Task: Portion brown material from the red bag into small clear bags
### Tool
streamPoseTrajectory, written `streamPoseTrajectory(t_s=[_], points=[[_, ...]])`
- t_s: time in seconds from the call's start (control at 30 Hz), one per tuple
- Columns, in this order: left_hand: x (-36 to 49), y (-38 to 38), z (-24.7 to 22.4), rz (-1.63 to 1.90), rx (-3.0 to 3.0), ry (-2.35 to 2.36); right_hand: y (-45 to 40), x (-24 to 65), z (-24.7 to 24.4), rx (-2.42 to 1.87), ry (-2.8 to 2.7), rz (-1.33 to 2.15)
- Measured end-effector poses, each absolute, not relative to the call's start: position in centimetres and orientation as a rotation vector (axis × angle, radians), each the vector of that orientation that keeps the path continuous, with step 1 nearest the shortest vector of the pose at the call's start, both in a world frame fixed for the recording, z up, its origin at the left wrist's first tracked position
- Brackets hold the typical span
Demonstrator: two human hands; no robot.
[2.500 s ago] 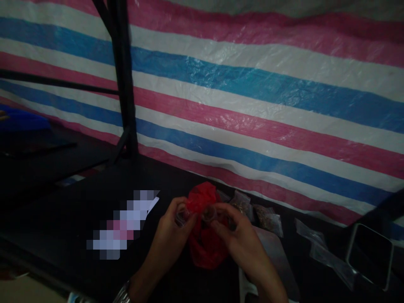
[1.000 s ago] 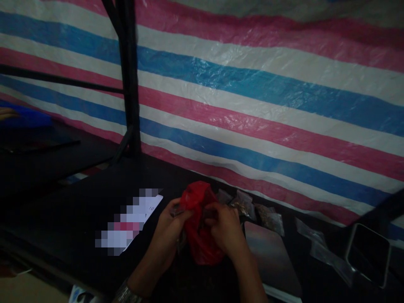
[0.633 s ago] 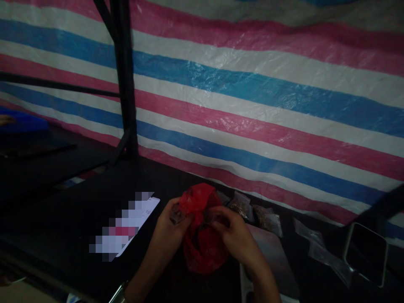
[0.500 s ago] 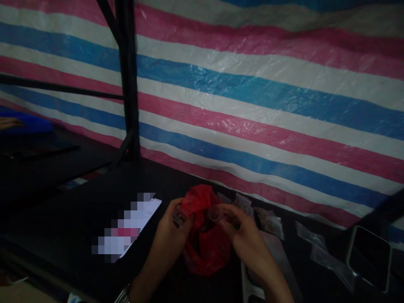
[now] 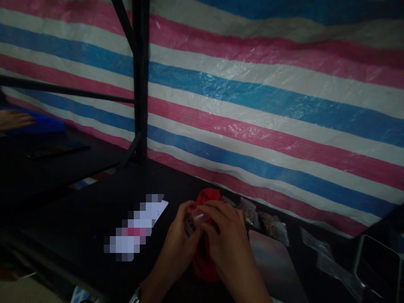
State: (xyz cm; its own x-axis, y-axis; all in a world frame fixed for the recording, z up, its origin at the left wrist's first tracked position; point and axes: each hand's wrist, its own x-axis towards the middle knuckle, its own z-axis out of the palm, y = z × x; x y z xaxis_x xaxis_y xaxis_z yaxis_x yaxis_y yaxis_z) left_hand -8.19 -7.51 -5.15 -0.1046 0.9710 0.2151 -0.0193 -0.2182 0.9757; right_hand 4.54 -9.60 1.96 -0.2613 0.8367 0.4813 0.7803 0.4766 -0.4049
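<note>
A red plastic bag [image 5: 206, 265] lies on the black table, partly hidden behind both hands. Above it, my left hand [image 5: 181, 235] is closed around a small clear container [image 5: 190, 226] whose contents are too dark to make out. My right hand [image 5: 224, 229] holds a small translucent cup-like piece [image 5: 200, 216] between its fingers, against the top of that container. The two hands are close together, and the right one covers much of the bag.
Small clear bags with bits inside [image 5: 273, 227] lie right of the hands, near a flat grey device [image 5: 274, 265]. Flat clear bags [image 5: 334, 263] and a phone-like object [image 5: 378, 267] are further right. Left lies a lit, pixelated screen [image 5: 135, 227]. Another person's hand [image 5: 17, 120] rests on blue material.
My right hand has moved left with the translucent piece, from above the bag opening to the container in my left hand. The view has shifted slightly, and more of the other person's hand shows.
</note>
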Motion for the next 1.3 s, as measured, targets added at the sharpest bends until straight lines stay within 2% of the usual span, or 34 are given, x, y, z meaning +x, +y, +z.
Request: streamPoseTrajectory(t_s=[0.23, 0.53, 0.7, 1.1, 1.3], points=[[-8.9, -7.3, -5.8, 1.460, 1.273, 1.197, -9.1, 6.7, 1.6, -1.458, -1.901, 0.138], [-8.4, -7.4, -4.1, 1.217, 1.244, 1.267, -7.0, 8.4, -0.8, -1.846, -1.993, 0.071], [-7.4, -6.8, -3.7, 1.249, 1.179, 1.387, -6.7, 9.5, -1.3, -1.849, -1.980, 0.081], [-5.2, -7.1, -2.9, 1.336, 0.689, 1.316, -7.4, 10.4, -2.7, -1.791, -1.920, 0.415], [-5.1, -6.8, -2.8, 1.322, 0.640, 1.315, -7.0, 10.5, -3.4, -1.754, -1.838, 0.530]])
